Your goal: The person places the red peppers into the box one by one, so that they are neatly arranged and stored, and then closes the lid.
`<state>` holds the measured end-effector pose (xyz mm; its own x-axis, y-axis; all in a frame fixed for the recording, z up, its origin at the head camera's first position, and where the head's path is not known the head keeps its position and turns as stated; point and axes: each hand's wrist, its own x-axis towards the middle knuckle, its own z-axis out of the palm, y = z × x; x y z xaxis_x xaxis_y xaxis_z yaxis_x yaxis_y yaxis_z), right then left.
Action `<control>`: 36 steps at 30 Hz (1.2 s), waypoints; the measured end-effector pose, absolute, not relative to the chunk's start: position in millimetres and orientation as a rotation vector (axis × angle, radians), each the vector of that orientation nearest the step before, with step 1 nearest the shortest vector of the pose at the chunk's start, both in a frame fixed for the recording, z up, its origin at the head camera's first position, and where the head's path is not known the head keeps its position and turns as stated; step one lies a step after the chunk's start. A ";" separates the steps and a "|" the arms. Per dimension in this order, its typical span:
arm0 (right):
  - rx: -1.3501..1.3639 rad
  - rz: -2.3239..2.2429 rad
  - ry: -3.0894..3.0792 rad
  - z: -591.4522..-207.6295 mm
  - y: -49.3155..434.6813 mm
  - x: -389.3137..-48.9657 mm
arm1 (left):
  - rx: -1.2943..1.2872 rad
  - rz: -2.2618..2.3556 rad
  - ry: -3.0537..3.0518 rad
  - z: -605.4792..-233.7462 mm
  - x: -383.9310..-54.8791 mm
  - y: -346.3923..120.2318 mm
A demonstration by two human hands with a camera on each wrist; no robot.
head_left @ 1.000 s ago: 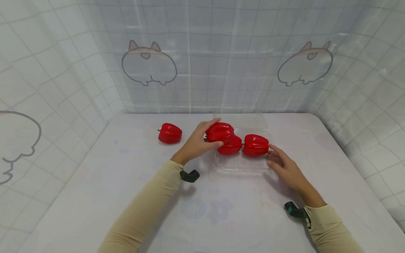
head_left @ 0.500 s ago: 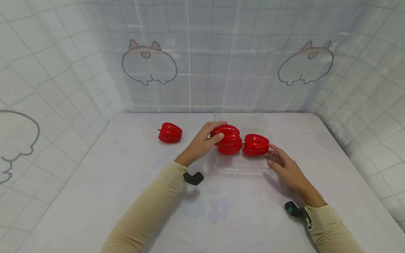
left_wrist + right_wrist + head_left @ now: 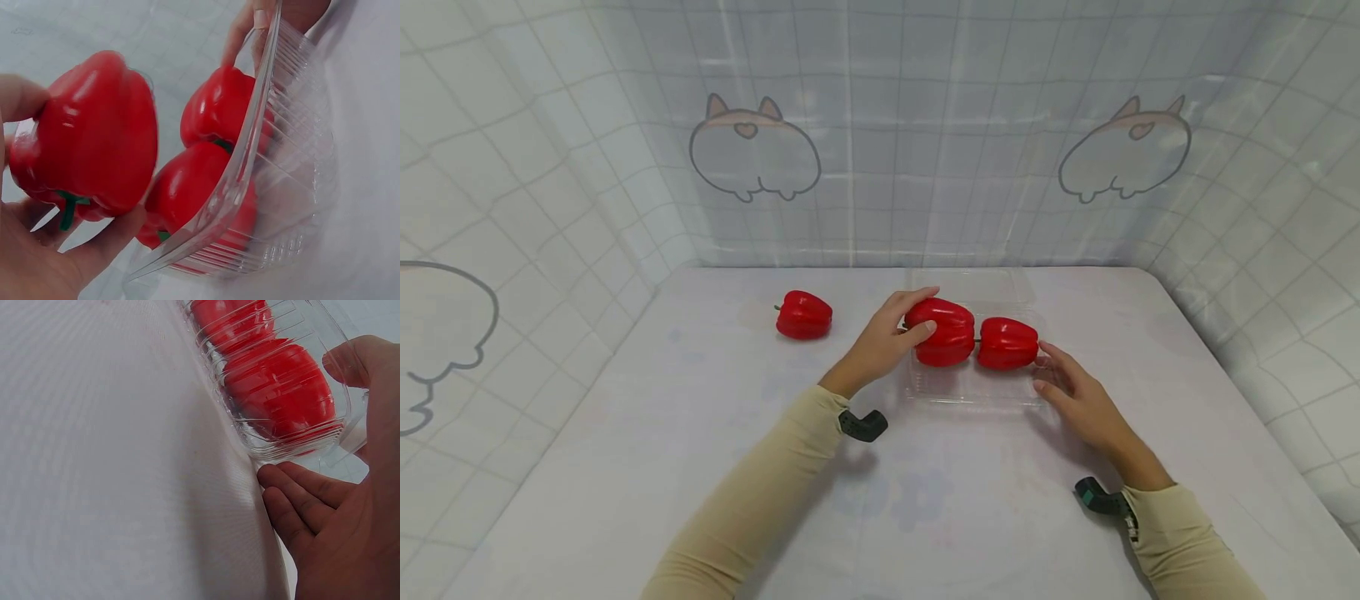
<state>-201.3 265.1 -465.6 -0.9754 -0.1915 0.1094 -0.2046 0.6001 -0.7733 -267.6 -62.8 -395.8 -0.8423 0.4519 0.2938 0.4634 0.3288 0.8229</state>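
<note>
My left hand (image 3: pixel 880 342) holds a red bell pepper (image 3: pixel 94 131) between thumb and fingers, its green stem toward the palm. In the head view this pepper is over the back left of a clear plastic container (image 3: pixel 970 388), overlapping the left bell pepper (image 3: pixel 187 181) that lies inside. Beside that one, to the right, lies another bell pepper (image 3: pixel 1007 344), also in the container. My right hand (image 3: pixel 1086 408) is at the container's right wall, thumb and forefinger on either side of the rim, its other fingers low near the base (image 3: pixel 300 500).
A further red bell pepper (image 3: pixel 805 316) lies on the white table (image 3: pixel 737 483) to the left. The container's hinged lid (image 3: pixel 970 286) lies folded back toward the rear curtain (image 3: pixel 917 167). Both wrists carry a dark camera.
My left hand has moved right and slightly down with its bell pepper, bringing it further over the container. My right hand stays at the container's right side.
</note>
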 end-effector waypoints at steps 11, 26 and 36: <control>0.363 1.367 -2.777 -462.3 263.7 -200.0 | -0.820 -1.601 -2.562 -391.2 -263.7 -59.9; 0.355 1.391 -2.783 -461.3 264.3 -199.8 | -0.979 -1.661 -2.472 -385.9 -256.1 -47.6; 0.399 1.384 -2.762 -460.3 266.3 -199.8 | -1.082 -1.616 -2.458 -388.5 -251.0 -29.6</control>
